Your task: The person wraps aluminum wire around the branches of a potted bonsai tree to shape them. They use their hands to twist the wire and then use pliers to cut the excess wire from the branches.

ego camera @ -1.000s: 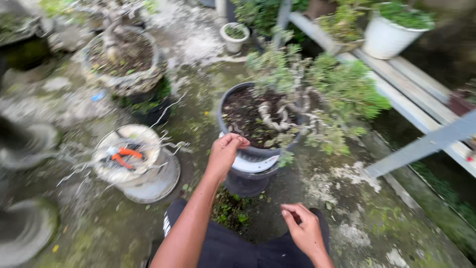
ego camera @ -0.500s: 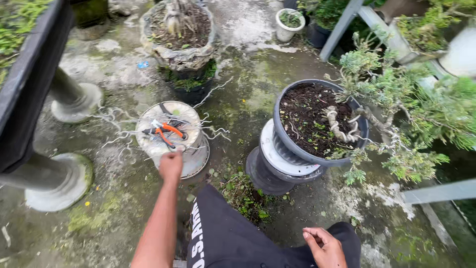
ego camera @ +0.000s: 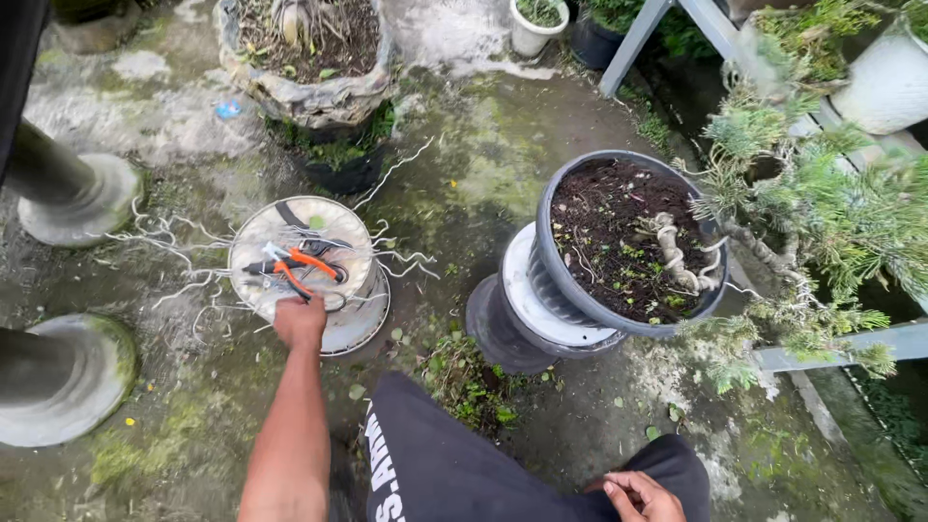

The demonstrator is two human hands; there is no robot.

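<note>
The left hand (ego camera: 300, 322) reaches to the near rim of a round white stand (ego camera: 333, 319) on the wet ground. Its fingers are curled, and they seem to close on a dark handle, but the hand's back hides the grip, so I cannot tell surely. On the stand lie orange pliers (ego camera: 302, 264) and other dark tools (ego camera: 290, 217), just beyond the knuckles. Pale wires (ego camera: 174, 242) spread out from under the stand to both sides.

The right hand (ego camera: 643, 498) rests on the knee, fingers loosely bent and holding nothing.

To the right of the stand, well apart, a dark pot (ego camera: 580, 290) with a bonsai (ego camera: 812, 203) sits tilted on a base. A stone pot (ego camera: 304, 92) stands behind, and two concrete feet (ego camera: 58, 377) at the left.
</note>
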